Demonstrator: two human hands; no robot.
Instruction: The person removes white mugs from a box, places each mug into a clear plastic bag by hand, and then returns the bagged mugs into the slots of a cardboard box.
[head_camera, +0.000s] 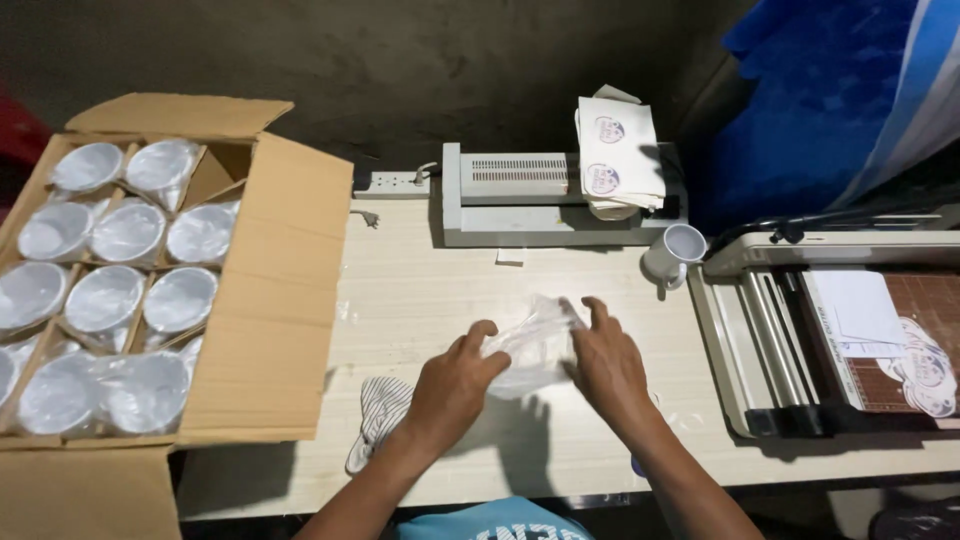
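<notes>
On the pale wooden table (420, 300):
Left hand (452, 385): gripping a clear crinkled plastic bag (535, 345).
Right hand (607, 365): pinching the same bag.

Two bare forearms enter from the lower edge, uncovered to the frame's limit; no sleeves, watch, rings or gloves visible. Left hand (455, 385) and right hand (607, 368) show short, unpainted nails. Below the grip, a light-blue fabric garment with white print (495, 522) covers the torso, partly cropped.
</notes>
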